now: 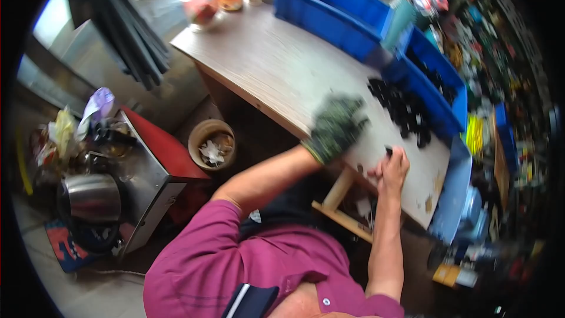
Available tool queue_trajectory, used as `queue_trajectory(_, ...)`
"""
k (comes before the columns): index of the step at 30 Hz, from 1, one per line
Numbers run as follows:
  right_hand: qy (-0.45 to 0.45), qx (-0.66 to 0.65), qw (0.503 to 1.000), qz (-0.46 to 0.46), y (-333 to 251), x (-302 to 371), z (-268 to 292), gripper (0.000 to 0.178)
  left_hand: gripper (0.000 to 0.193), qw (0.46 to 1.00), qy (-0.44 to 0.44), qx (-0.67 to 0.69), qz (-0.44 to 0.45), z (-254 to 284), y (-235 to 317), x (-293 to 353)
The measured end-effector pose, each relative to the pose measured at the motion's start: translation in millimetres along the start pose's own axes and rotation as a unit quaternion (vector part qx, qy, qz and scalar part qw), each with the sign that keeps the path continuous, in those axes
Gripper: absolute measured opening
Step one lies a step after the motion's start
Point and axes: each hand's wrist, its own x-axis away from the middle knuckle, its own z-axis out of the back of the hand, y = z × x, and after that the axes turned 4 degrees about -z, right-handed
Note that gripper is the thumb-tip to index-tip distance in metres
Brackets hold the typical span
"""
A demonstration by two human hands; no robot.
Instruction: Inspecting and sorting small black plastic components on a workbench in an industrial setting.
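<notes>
My left hand (336, 128), in a dark green patterned glove, is over the pale wooden tabletop (265, 59) near its front edge. It is blurred by motion; its fingers look apart, with nothing visible between them. My bare right hand (392, 171) is closed at the table's front edge, pinching a small black piece (389, 151) whose tip sticks out above the fingers. Beyond both hands lies a clustered row of small black parts (406, 112) on the tabletop. More black parts are inside the blue bin (459, 91) behind that row.
Another blue bin (329, 12) lines the far edge, with jars (200, 3) at the far left corner. A light blue tray (456, 182) stands at the right end. On the left are a waste bucket (226, 159) and a red-sided cabinet (156, 147) bearing a metal kettle (91, 197).
</notes>
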Motion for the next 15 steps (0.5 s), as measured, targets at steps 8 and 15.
queue_trajectory(8,0.016,-0.051,0.998,0.016,-5.0,1.6,-4.0,0.029,0.021,0.953,-0.231,-0.196,-0.019,19.7,-39.5,-41.3)
queue_trajectory(15,0.056,-0.062,0.996,0.008,-9.8,7.0,-12.0,0.035,0.026,0.954,-0.238,-0.147,-0.109,-2.5,-30.0,-41.5)
